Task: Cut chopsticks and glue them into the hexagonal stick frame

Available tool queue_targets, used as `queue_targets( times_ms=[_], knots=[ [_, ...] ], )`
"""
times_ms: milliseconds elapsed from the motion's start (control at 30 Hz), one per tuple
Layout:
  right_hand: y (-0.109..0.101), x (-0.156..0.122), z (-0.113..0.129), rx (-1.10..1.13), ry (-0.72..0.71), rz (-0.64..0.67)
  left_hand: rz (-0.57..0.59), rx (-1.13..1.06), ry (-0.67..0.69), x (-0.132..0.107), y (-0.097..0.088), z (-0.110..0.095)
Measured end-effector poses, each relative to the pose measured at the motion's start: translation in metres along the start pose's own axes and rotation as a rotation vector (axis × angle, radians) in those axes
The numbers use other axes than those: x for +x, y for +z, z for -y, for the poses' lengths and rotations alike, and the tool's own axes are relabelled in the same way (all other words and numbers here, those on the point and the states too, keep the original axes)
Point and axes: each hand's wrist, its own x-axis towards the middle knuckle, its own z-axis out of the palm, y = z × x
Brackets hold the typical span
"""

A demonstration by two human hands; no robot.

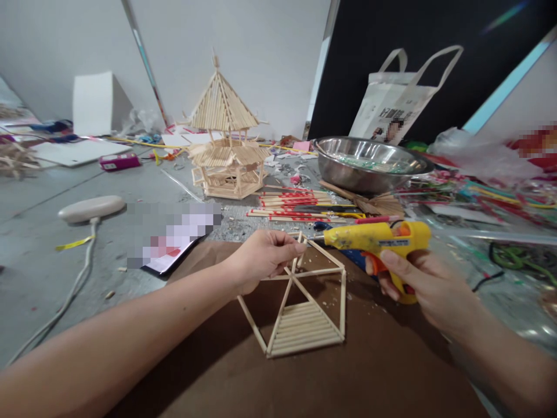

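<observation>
Far left: white oval device [91,209] on floor, with cord trailing toward the near edge. Next, phone [191,238], flat, half beside the brown board [304,389].

Behind, left of center: stick pagoda [229,116], upright on floor. Looks finished, judging by two slatted roof tiers, finial on top and railed base.

Left hand [270,252]: reaching in over the stick frame [292,275], thumb and fingertips pinching what looks like a short stick [300,237], held steeply up near the far edge.

Frame: flat on the brown board, between both hands. Done, as far as visible: straight-sided outline along near and right sides, spokes meeting at a hub, near sector mostly filled with parallel slats [307,328]. Left, by the look of it: right sector bare, gap in the near sector next to the hub. Can't tell about the far-left part, hidden behind hand and forearm. Roughly early stage, at a guess.

Behind the frame: loose red-marked sticks [282,202], then steel bowl [372,165].

Right hand [409,276]: fingers wrapped around grip of yellow glue gun [374,237], at the orange trigger. Can't tell whether squeezed. Nozzle pointing left, just beside left fingertips and the short stick.
</observation>
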Motion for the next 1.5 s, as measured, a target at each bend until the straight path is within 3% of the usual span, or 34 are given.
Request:
queue_targets(
  times_ms=[1067, 1167, 1300, 1367, 1500],
  knots=[
    [0.000, 0.000, 0.002, 0.002, 0.002, -0.004, -0.031, 0.058, 0.042, 0.000, -0.002, 0.000],
    [-0.012, 0.003, 0.010, -0.015, -0.038, -0.080, -0.012, 0.204, 0.052, 0.000, -0.004, -0.002],
    [-0.041, 0.013, 0.017, 0.041, 0.013, -0.320, 0.106, 0.504, 0.059, -0.001, -0.006, -0.007],
    [-0.058, 0.020, 0.014, 0.064, 0.055, -0.446, 0.142, 0.613, 0.065, -0.002, -0.005, -0.009],
    [-0.085, 0.032, -0.002, 0.037, 0.105, -0.527, 0.180, 0.736, 0.084, -0.002, -0.004, -0.011]
  ],
)
